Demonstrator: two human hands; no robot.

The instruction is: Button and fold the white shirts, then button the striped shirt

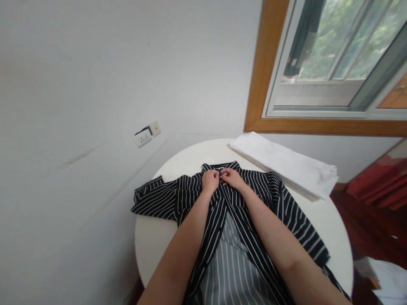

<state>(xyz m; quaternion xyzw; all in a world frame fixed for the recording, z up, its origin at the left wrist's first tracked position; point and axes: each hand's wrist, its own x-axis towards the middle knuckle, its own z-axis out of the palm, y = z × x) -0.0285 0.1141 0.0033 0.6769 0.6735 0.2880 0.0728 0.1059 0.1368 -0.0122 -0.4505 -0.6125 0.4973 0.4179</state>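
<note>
A black shirt with white stripes (263, 212) lies spread on a round white table (155, 241), collar away from me, its front hanging open lower down. My left hand (210, 180) and my right hand (231, 177) sit side by side just below the collar. Both are closed in a pinch on the two front edges of the shirt, fingertips nearly touching. What lies between the fingertips is too small to make out. One sleeve stretches out to the left, over the table's edge.
A folded white cloth (286, 165) lies at the table's far right side. A white wall with a socket (143, 136) stands behind and to the left. A wood-framed window (333, 63) is at upper right. Red fabric (381, 182) and wooden floor show at right.
</note>
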